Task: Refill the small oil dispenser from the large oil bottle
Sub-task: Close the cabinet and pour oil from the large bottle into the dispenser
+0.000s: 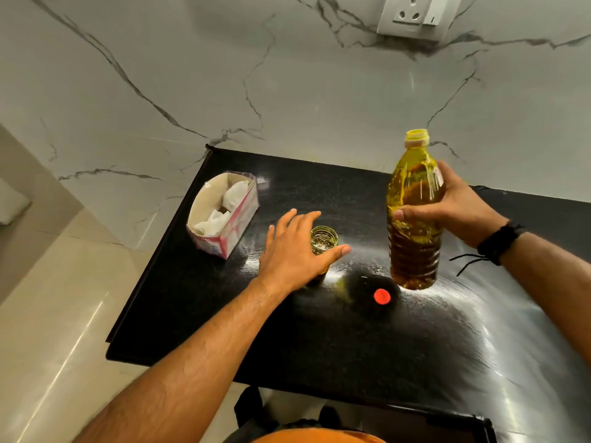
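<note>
Head view: both hands over the black countertop (319, 340).
Right hand (460, 204): curled round the middle of the large oil bottle (414, 212); bottle upright, lifted clear of the countertop, uncapped.
Left hand (292, 251): fingers spread wide, closing beside the small oil dispenser (323, 240); contact hard to tell.
Small oil dispenser: standing open-mouthed toward the countertop's middle, nearer its left edge than the bottle.
Red cap (382, 296): lying on the countertop just below the bottle's base.
Bottle handling: likely heavy with oil, thin ribbed plastic that gives under squeeze, possibly greasy; best held at the ribbed waist, as now.
Dispenser handling: probably glass, light, easy to tip; best steadied low round its wall.
Carton (224, 215): open, holding white packets, near the back left corner.
</note>
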